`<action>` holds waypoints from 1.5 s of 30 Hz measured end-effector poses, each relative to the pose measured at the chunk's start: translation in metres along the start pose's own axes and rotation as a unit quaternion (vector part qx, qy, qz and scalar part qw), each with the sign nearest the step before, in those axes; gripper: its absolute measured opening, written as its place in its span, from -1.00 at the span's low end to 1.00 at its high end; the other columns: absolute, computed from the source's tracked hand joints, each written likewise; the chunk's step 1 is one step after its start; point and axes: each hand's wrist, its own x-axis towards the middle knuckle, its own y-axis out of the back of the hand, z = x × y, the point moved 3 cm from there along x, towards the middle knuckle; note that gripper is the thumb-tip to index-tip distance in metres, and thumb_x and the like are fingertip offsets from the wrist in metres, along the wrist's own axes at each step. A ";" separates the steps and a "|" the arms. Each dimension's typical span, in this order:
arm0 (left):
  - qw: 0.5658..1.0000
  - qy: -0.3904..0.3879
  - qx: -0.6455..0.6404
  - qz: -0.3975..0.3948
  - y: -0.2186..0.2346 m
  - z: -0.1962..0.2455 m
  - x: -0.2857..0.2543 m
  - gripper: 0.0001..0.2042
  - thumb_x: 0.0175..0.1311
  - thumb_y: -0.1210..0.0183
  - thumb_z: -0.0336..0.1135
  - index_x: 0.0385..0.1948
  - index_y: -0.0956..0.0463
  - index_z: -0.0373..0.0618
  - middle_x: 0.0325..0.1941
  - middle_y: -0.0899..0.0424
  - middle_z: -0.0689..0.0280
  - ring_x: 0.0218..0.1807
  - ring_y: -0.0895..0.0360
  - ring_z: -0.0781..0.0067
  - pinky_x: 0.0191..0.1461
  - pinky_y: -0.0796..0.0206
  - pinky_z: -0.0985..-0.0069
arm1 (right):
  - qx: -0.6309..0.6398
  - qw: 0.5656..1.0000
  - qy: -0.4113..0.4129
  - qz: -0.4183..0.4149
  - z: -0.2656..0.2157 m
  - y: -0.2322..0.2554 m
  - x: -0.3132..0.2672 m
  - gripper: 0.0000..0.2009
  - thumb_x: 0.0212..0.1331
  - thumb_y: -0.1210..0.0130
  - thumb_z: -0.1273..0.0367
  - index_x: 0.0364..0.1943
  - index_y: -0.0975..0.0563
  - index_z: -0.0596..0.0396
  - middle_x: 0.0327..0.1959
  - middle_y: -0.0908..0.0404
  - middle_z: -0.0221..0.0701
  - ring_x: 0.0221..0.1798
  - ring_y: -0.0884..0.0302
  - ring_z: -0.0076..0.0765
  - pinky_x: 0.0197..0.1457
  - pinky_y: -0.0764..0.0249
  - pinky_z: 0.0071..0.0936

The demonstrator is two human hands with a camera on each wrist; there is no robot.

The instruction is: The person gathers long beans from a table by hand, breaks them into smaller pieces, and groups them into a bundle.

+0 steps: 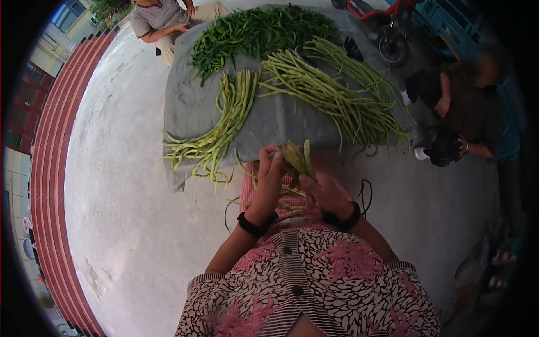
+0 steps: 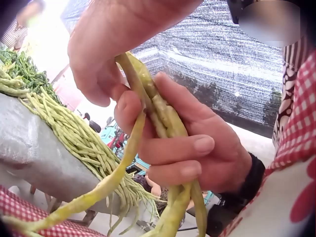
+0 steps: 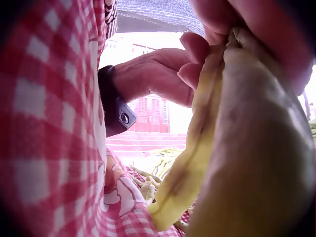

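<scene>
Held beans (image 2: 170,121): a small bunch of long, yellow-green pods, some marked with brown, between the two hands and above the lap. The right hand (image 1: 327,195) is clamped on the bunch, its fingers curled round the pods; one pod slants away below its fingers. The left hand (image 1: 268,180) pinches the upper ends of the pods, its fingertips close to those of the right hand. A black wristband (image 1: 256,226) encircles the left wrist; another like it is on the right. Below the hands, loose beans (image 1: 293,208) lie on a red-and-white checked apron (image 3: 37,103). Just beyond the hands is the worktop (image 1: 275,124), with a grey cover. On it, ahead and to the left of the left hand, lies a smaller bean pile (image 1: 240,106); ahead of the right hand, a larger bean heap (image 1: 323,90). Farthest from the hands, green peppers (image 1: 258,35) spread along the worktop's far side. Well to the right of the right hand, a person (image 1: 474,112) holds dark bags.
</scene>
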 end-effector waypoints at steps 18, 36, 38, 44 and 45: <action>0.999 -0.007 0.012 -0.051 -0.008 0.017 -0.001 -0.75 0.53 0.22 -0.25 0.05 -0.27 -0.19 0.11 -0.55 0.13 0.05 -0.53 0.42 0.12 -0.39 0.49 | -0.034 0.998 -0.011 -0.048 0.005 -0.003 0.001 -0.66 0.41 0.11 0.23 0.08 -0.41 0.19 -0.28 -0.58 -0.45 -0.54 -0.34 -0.69 -0.50 -0.33 -0.63; 0.992 0.025 -0.124 0.021 -0.010 0.005 0.001 -0.78 0.52 0.24 -0.26 -0.03 -0.26 -0.19 0.12 -0.49 0.05 -0.01 -0.55 0.26 0.07 -0.43 0.41 | -0.014 0.998 -0.038 -0.046 0.009 -0.007 0.002 -0.62 0.41 0.12 0.14 -0.10 -0.52 0.20 -0.46 -0.55 -0.45 -0.51 -0.50 -0.57 -0.43 -0.43 -0.54; 0.986 0.046 -0.155 0.029 -0.006 0.003 0.002 -0.77 0.52 0.23 -0.24 -0.02 -0.25 -0.18 0.09 -0.49 0.05 0.01 -0.55 0.21 0.06 -0.44 0.38 | -0.020 0.998 -0.030 -0.049 0.015 -0.007 0.003 -0.63 0.41 0.13 0.15 -0.10 -0.51 0.21 -0.47 -0.54 -0.44 -0.51 -0.49 -0.55 -0.42 -0.43 -0.51; 0.940 0.084 -0.328 -0.031 -0.011 0.009 0.002 -0.74 0.48 0.13 -0.26 0.07 -0.24 -0.17 0.00 -0.49 0.13 0.00 -0.52 0.29 0.01 -0.44 0.41 | -0.075 0.995 -0.043 -0.050 0.023 -0.005 0.004 -0.65 0.42 0.14 0.18 -0.07 -0.49 0.22 -0.49 -0.49 -0.44 -0.54 -0.41 -0.55 -0.44 -0.39 -0.50; 0.953 0.068 -0.295 -0.026 -0.012 0.010 0.001 -0.73 0.47 0.12 -0.29 0.09 -0.24 -0.17 0.00 -0.49 0.14 -0.01 -0.51 0.32 0.01 -0.43 0.42 | -0.065 0.996 -0.041 -0.050 0.021 -0.005 0.004 -0.65 0.41 0.13 0.18 -0.04 -0.47 0.21 -0.48 -0.49 -0.44 -0.54 -0.40 -0.55 -0.45 -0.38 -0.50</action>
